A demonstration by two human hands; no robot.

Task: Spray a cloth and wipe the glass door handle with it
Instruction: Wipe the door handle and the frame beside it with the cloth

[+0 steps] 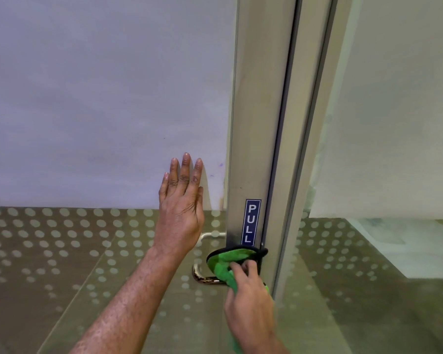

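The door handle (202,277), a curved metal bar, stands out from the aluminium door frame (256,149) low in the view, its lower bend showing a brown, shiny reflection and its upper arm (211,235) running pale and level into the frame's left edge; most of the stretch between the two is hidden behind the left wrist. A green cloth (223,264) with a dark edge is bunched against the frame at the handle's right end, just under a blue vertical sticker (252,222) that reads PULL in white letters. The right hand (248,305) is clenched around the cloth, fingers curled into the fabric, with more green showing below the wrist. The left hand (182,200) holds nothing: it lies flat and spread, fingers straight and pointing up, palm pressed to the glass door (100,111) just left of the frame and above the handle. The upper glass is frosted to a pale, even grey; lower down it turns clear with rows of pale dots (62,233), and a tiled floor shows through it. Right of the frame, past a dark seam, stands a second glass panel (394,111), frosted above and dotted below
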